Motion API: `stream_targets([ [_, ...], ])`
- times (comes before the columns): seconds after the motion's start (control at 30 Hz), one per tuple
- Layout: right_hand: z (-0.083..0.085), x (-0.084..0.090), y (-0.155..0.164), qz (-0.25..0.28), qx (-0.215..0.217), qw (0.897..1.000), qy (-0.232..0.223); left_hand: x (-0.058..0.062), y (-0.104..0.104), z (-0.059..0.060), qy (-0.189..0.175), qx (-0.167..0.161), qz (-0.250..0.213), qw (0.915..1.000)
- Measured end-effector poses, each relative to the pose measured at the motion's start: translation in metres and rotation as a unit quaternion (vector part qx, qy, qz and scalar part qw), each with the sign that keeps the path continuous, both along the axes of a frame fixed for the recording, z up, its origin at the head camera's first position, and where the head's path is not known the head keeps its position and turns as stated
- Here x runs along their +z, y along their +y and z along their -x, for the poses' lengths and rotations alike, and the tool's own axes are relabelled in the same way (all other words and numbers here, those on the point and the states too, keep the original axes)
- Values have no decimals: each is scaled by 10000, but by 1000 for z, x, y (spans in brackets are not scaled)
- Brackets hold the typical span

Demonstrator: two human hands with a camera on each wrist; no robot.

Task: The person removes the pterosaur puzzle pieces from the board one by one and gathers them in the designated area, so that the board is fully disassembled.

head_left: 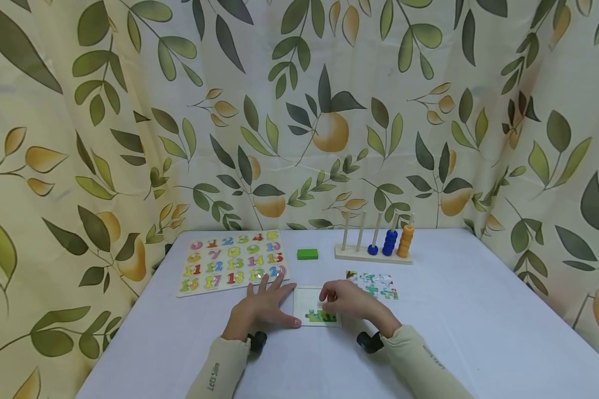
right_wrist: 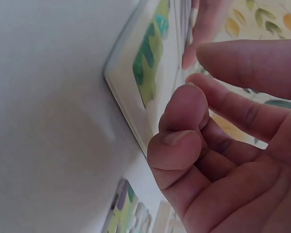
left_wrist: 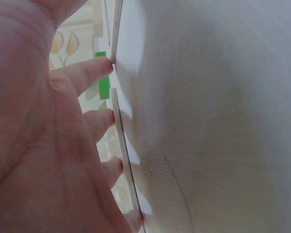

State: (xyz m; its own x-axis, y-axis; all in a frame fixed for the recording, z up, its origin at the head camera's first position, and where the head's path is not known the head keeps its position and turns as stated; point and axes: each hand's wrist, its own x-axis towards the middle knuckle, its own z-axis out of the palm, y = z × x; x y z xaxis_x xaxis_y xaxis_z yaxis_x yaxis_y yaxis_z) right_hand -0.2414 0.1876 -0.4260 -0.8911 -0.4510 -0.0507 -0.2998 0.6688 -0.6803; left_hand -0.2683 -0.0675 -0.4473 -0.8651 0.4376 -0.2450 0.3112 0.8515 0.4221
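Note:
A white puzzle tray (head_left: 303, 302) lies between both hands, with joined green and yellow jigsaw pieces (head_left: 321, 316) along its near edge. My left hand (head_left: 264, 307) rests with spread fingers beside the tray, thumb at its near left corner and index fingertip by its upper left side. Its other fingertips touch the near edge of a number board (head_left: 234, 261); the left wrist view shows those fingers (left_wrist: 101, 125) along the board edges. My right hand (head_left: 351, 299) hovers over the tray's right side. In the right wrist view several fingers (right_wrist: 177, 150) are curled, and no piece shows between thumb and index.
Loose jigsaw pieces (head_left: 384, 288) lie right of the tray, partly behind my right hand. A green block (head_left: 307, 254) is beyond the tray. A wooden peg stand (head_left: 346, 254) with blue and orange beads stands at the back right. A patterned curtain (head_left: 299, 111) hangs behind the table.

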Motion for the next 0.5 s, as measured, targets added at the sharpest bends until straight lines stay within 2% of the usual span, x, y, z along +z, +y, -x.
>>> stream_targets([
  [0.17, -2, -3, -5, -80, 215, 9997, -4, -1, 0, 0, -8, -8, 1, 10000],
  [0.5, -5, -4, -9, -207, 313, 9993, -5, -1, 0, 2, -36, -41, -26, 10000],
])
